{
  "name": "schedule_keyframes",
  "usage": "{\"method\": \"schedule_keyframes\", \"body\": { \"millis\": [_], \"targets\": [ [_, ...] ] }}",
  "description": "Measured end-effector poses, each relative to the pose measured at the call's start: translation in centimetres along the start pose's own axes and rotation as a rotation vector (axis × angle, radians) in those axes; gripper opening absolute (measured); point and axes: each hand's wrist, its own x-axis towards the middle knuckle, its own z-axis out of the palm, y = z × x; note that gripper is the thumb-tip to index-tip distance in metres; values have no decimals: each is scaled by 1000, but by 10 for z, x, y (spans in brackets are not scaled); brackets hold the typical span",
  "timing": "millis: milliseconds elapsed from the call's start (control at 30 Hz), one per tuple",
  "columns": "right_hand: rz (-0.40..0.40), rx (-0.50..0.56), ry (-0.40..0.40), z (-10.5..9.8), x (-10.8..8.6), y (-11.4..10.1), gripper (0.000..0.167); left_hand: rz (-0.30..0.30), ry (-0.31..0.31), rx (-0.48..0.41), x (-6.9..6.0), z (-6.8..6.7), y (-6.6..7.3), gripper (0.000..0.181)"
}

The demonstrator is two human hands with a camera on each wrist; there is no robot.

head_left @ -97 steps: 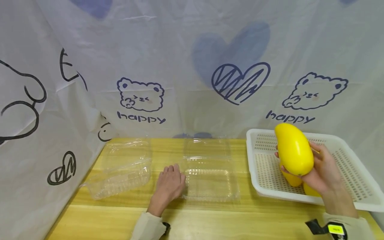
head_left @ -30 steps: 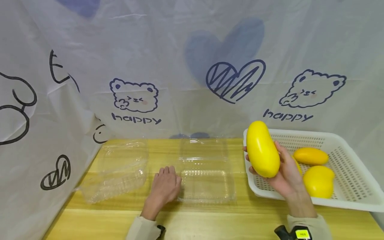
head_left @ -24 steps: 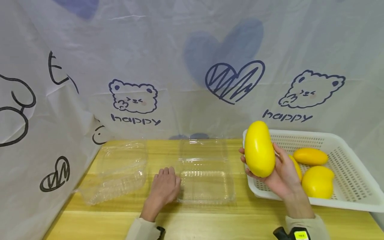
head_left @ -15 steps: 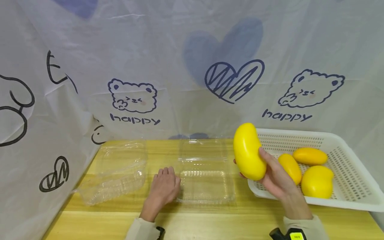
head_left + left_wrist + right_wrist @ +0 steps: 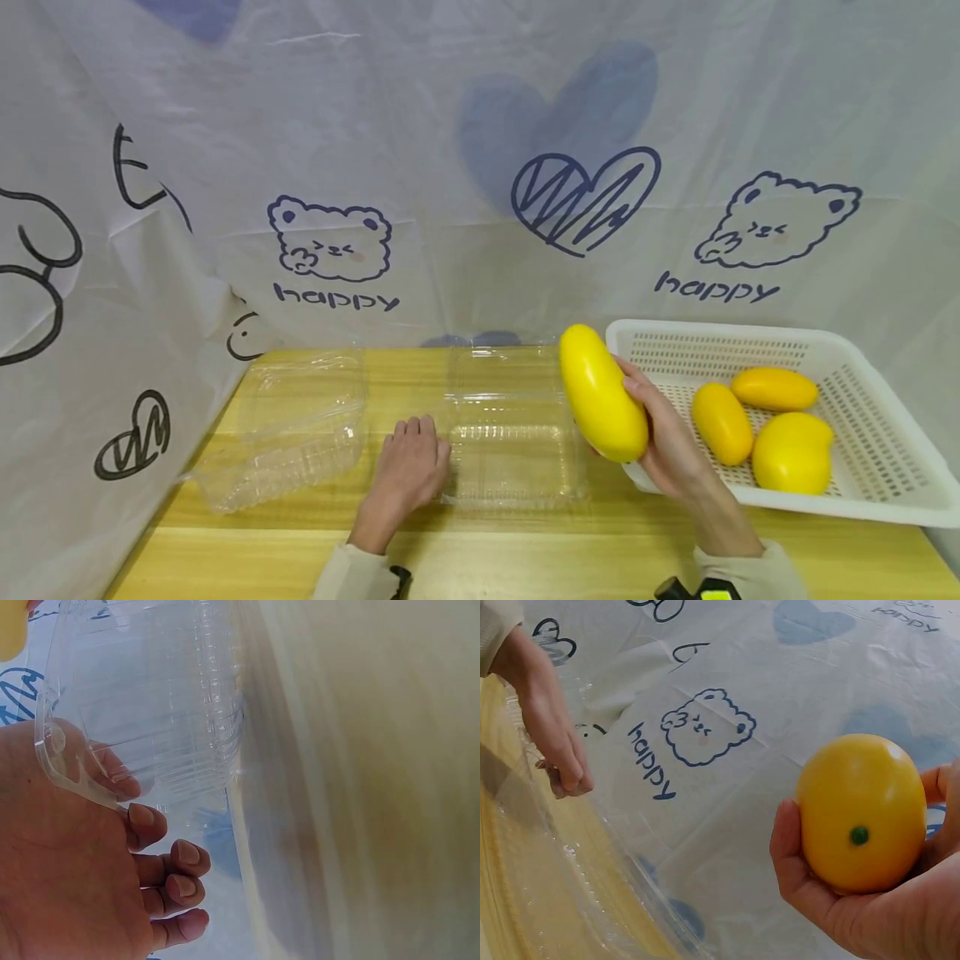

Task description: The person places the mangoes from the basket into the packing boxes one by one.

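Note:
My right hand (image 5: 671,446) holds a large yellow mango (image 5: 600,400) above the right edge of an open clear plastic clamshell container (image 5: 517,475). In the right wrist view the mango (image 5: 859,802) shows a small green spot on its end, with fingers and thumb around it. My left hand (image 5: 408,467) is at the container's left side. In the left wrist view the left hand (image 5: 75,855) pinches the rim of the container (image 5: 157,697); its thumb shows through the plastic and its other fingers are curled.
A white perforated basket (image 5: 877,467) stands at the right with a round yellow mango (image 5: 793,454) and two longer orange-yellow mangoes (image 5: 722,423) inside. Another open clear clamshell (image 5: 292,458) lies at the left. A printed cloth (image 5: 465,275) hangs behind the wooden table (image 5: 525,554).
The right hand has carried the mango leftward out from over the basket and tipped it, uncovering the mangoes there. The left hand has stayed at the container's side.

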Motion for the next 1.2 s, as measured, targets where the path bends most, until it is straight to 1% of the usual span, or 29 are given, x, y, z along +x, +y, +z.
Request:
{"method": "schedule_keyframes", "body": {
  "millis": [133,233,300,367,467,567,700,900,1033,1200],
  "targets": [
    [-3,-131,28,8,2,2,59,2,4,5,0,-1,0,21],
    [22,-238,59,13,3,5,68,3,6,5,0,-2,1,21],
    [23,-323,78,15,4,7,73,9,9,3,0,-2,2,21],
    [9,-399,82,17,6,10,74,13,12,0,1,-2,3,21],
    [-31,-520,90,19,9,16,71,11,8,-3,2,-2,3,22],
    [-48,-598,89,23,11,23,69,0,-7,-2,2,-2,3,22],
    [-45,-666,92,30,13,30,72,-3,-17,3,1,-3,3,21],
    [-51,-708,75,40,19,39,74,1,-4,11,3,-4,1,21],
    [-47,-728,75,42,22,46,74,-9,-10,9,4,-4,0,21],
    [-55,-790,68,43,20,54,73,-6,-24,2,2,-3,1,20]
  ]
}}
